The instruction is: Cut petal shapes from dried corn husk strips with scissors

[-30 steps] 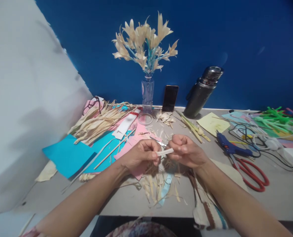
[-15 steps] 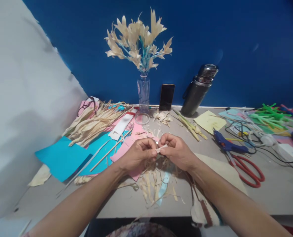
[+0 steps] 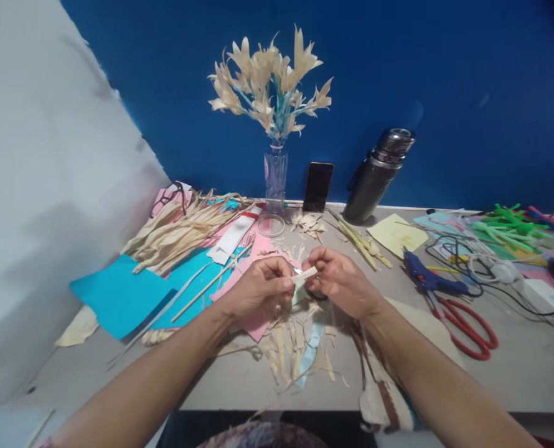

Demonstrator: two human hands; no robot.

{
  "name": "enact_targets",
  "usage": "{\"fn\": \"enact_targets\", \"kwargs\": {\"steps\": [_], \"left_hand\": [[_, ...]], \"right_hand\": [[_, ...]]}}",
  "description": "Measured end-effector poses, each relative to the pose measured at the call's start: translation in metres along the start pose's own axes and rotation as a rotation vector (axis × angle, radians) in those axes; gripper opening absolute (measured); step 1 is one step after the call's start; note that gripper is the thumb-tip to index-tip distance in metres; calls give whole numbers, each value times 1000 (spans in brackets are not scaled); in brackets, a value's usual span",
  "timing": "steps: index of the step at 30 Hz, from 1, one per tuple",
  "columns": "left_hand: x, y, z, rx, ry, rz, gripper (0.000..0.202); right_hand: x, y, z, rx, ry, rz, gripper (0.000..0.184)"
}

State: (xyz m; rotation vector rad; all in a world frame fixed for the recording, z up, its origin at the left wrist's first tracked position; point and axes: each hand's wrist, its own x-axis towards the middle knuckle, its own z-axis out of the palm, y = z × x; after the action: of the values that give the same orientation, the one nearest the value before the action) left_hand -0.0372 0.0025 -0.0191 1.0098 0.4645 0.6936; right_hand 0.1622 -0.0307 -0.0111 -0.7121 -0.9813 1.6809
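Note:
My left hand [image 3: 270,285] pinches a short pale strip [image 3: 307,274], likely dried husk, between thumb and fingers. The strip's free end points right and slightly up. My right hand [image 3: 340,280] is beside that end, its fingers loosely curled and apart, with nothing visible gripped in it. Under both hands lie several narrow husk scraps [image 3: 289,354] and a light blue paper strip [image 3: 310,351]. Behind them stands a clear bottle [image 3: 276,180] holding pale husk flowers [image 3: 272,74] on blue stems.
At the left are dried husks [image 3: 183,230] and blue paper [image 3: 122,295]. A phone [image 3: 317,186] and a dark flask [image 3: 377,180] lean against the wall. To the right lie a blue glue gun [image 3: 431,277], red-handled scissors [image 3: 468,326], cables and green pipe cleaners [image 3: 513,227].
My right hand has let go of the strip and its fingers have spread apart. The left hand still pinches the strip, more of which now shows. The camera view has shifted slightly.

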Motion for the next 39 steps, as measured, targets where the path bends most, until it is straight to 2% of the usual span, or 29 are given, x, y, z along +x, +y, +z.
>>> {"fn": "enact_targets", "kwargs": {"steps": [5,9,11,14,16,17,19,20,24,27,31,34,36,39], "left_hand": [[0,-2,4,132,45,-16,23],[2,-5,7,183,86,-2,24],[2,-6,7,195,87,-24,24],[2,-7,5,110,46,-76,24],[1,-5,3,15,10,-96,24],[1,-4,2,-26,-1,-100,23],[1,-2,-1,-82,1,-97,22],[2,-1,-2,-93,10,-93,22],[5,2,-10,-41,68,-75,22],[6,5,-16,19,97,-70,23],[6,10,-24,53,129,-34,21],[7,13,-28,22,175,-16,20],[8,15,-30,1,211,0,20],[8,19,-32,-34,215,9,22]], "right_hand": [[-2,8,7,-238,97,-18,27],[-3,8,9,-343,116,-37,24],[-2,7,9,-332,106,-26,23],[0,3,3,-198,93,15,24],[2,-3,-5,-148,133,-2,26],[3,-6,-10,-194,176,-32,26],[5,-12,-21,-471,288,-82,23],[6,-14,-26,-658,306,-60,21],[7,-13,-39,-1295,156,170,20],[6,-9,-36,-1549,112,226,20],[4,-7,-27,-1716,124,274,21],[4,-9,-26,-1772,140,302,17],[4,-12,-28,-1722,154,296,11],[4,-21,-28,-1394,195,272,8]]}}
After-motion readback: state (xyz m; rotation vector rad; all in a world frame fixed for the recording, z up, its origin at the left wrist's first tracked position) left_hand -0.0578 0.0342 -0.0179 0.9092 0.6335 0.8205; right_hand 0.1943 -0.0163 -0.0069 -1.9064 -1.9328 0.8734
